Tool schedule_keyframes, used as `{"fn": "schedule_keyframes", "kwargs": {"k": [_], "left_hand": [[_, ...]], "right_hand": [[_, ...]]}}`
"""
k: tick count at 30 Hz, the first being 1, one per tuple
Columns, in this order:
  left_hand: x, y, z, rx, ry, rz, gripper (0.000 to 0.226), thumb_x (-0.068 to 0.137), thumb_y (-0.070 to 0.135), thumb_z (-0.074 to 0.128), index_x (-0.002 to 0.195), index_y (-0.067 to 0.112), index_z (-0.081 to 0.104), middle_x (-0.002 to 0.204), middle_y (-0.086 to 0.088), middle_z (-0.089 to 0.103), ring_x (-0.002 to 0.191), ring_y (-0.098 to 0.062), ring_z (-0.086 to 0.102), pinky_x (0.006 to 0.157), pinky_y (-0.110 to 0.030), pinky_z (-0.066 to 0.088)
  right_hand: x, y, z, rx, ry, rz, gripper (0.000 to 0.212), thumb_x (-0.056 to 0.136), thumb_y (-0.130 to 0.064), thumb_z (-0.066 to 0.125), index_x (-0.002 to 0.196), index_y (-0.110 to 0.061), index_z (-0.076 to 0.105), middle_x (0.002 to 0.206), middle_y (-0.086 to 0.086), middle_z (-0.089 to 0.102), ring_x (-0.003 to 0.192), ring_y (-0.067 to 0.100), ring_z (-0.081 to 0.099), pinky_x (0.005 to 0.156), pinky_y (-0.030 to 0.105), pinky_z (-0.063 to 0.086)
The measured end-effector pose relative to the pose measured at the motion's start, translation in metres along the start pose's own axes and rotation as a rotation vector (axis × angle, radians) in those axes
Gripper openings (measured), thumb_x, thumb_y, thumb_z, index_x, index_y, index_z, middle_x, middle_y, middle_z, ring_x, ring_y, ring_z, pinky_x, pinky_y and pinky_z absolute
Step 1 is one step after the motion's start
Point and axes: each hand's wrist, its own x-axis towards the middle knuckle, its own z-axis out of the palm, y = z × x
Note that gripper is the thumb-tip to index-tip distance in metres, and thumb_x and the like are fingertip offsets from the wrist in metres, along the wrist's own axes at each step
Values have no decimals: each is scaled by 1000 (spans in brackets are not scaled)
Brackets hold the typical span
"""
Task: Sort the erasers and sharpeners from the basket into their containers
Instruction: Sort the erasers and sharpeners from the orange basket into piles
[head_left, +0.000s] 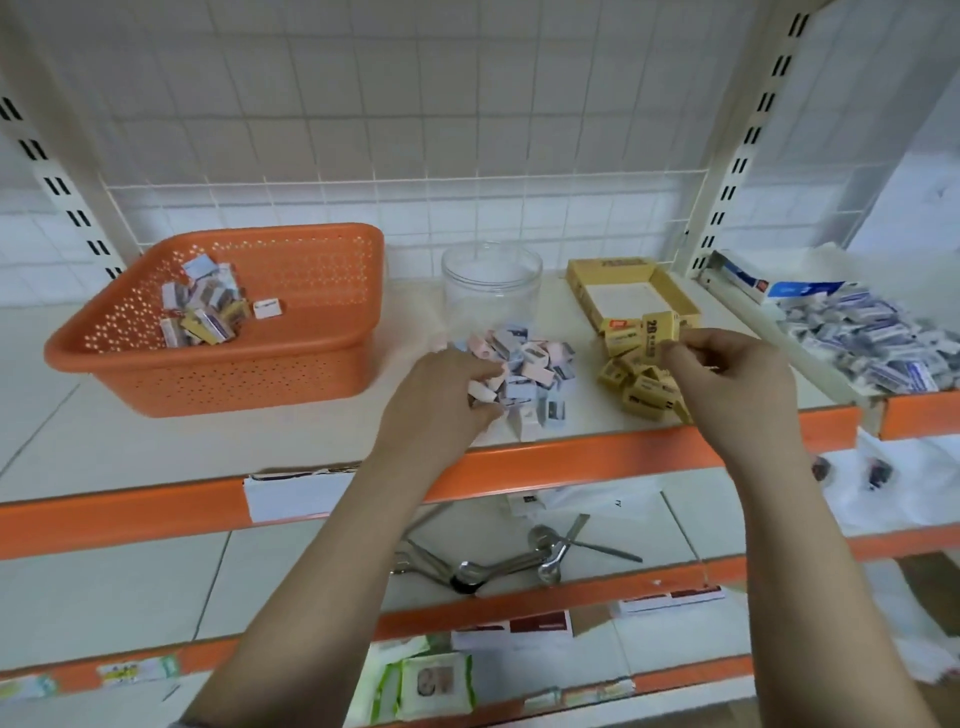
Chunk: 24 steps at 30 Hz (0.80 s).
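An orange perforated basket (291, 358) stands on the shelf at the left with several small wrapped items (208, 306) piled in it. A clear plastic jar (491, 291) stands behind a heap of pink and blue sharpeners (535, 366). My left hand (441, 397) grips a few sharpeners at the heap's left edge. A yellow cardboard box (670, 291) lies open behind a pile of yellow erasers (634, 382). My right hand (727, 374) pinches one yellow eraser (658, 332) above that pile.
A tray of blue-and-white wrapped erasers (872, 348) sits on the adjoining shelf at the right. The shelf has an orange front edge (571, 457). Metal spoons and tongs (519, 561) lie on the shelf below, and green packets (431, 686) lower still.
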Motion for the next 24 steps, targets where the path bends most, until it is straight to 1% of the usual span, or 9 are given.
{"fn": "schedule_keyframes", "kwargs": {"k": [3,8,10,12,14,16,19,22,24], "left_hand": [[6,10,-3,-64,37,41,29,88,29,63,116,24,66,109,1,64,95,-14,55,84,-24,42],[21,31,-4,-148,70,70,22,91,23,57,109,22,70,91,11,63,83,-3,53,76,-17,41],[26,37,-2,-185,69,65,22,90,20,57,108,21,71,86,13,61,79,-2,54,77,-18,44],[30,40,-1,-207,68,68,22,90,19,58,107,21,71,86,11,64,78,-2,56,79,-19,46],[31,40,-1,-222,71,59,22,90,19,58,107,21,71,88,9,66,80,-3,57,80,-20,47],[32,37,-2,-233,78,45,22,90,18,58,107,21,71,91,8,68,78,-1,57,78,-19,47],[32,30,-6,-236,100,28,21,90,19,57,106,22,71,87,11,65,73,5,54,66,-8,41],[33,23,-11,-235,116,17,21,90,18,57,107,20,71,90,9,66,73,3,53,65,-4,37],[34,18,-14,-239,126,18,21,90,18,58,106,19,71,91,8,66,72,4,53,66,-6,39]], "right_hand": [[12,17,-6,-93,74,28,18,85,-21,58,92,-11,72,73,0,63,60,12,51,55,23,36],[56,41,-19,-246,151,117,31,88,-24,58,111,-6,68,71,8,60,54,14,49,50,21,33],[74,44,-20,-301,114,139,32,89,-24,58,114,-6,67,77,13,63,60,21,54,57,25,37],[87,47,-16,-362,60,156,30,89,-22,57,107,-1,69,83,18,68,69,28,58,62,30,44],[95,51,-12,-404,35,156,28,87,-19,57,98,3,70,85,22,69,66,30,58,59,30,45],[100,53,-11,-423,27,156,23,85,-17,56,87,1,70,73,18,67,63,28,57,55,28,43],[103,57,-13,-412,15,207,22,82,-15,55,72,-1,68,56,8,54,55,24,51,51,23,37],[104,62,-15,-394,-8,231,28,86,-14,55,61,-3,60,52,7,49,50,20,45,50,23,34],[104,62,-11,-387,-9,214,27,88,-11,51,63,-5,59,54,9,50,51,22,45,51,24,35]]}}
